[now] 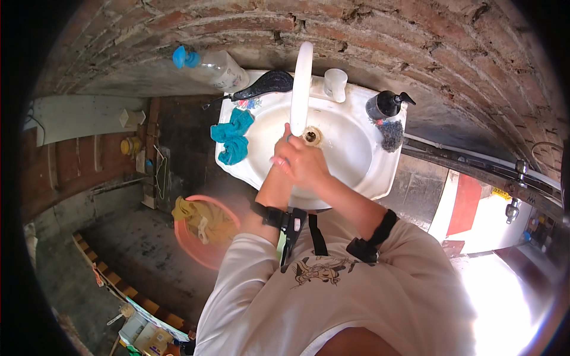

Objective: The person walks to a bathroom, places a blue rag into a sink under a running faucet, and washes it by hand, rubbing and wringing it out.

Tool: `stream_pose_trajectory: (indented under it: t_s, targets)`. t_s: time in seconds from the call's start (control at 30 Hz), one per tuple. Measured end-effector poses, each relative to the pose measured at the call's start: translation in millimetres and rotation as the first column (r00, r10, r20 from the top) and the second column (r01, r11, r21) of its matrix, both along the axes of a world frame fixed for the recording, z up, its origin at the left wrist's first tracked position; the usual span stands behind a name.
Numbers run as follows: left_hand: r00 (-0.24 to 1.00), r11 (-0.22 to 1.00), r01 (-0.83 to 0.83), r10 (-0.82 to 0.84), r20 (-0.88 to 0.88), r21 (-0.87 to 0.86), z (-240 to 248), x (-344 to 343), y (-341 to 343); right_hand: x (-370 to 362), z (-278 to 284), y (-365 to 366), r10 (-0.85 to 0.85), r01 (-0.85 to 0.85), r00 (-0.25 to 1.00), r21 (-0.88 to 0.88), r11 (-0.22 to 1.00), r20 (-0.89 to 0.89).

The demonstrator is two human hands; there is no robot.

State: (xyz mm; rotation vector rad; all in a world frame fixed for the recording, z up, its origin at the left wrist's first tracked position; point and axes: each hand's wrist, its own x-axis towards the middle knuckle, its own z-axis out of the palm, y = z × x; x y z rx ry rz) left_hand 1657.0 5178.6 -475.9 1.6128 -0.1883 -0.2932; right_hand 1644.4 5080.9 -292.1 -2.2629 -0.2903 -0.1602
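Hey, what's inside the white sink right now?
Inside the sink, a drain shows. The right hand and left hand, held above the sink, cover part of it; anything beneath them can't be seen.

No legible text; markings on the small yellow sticker (500, 194) too small to read.
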Motion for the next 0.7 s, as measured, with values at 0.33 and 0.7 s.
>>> stream_pose_trajectory:
  t_s: [0.33,0.7]
  targets:
    - [0.495,0.830,-0.508,0.063,-0.867,-0.230,127,30,-44,17,-109,-91,-0.139,0.363,0.825,0.327,0.873,-0.547]
    - [0.981,0.944,0.195,-0.190,-0.043,0.266,133,-4,-49,16,-74,-76,0.466,0.740,0.535,0.657,0.145,-0.705]
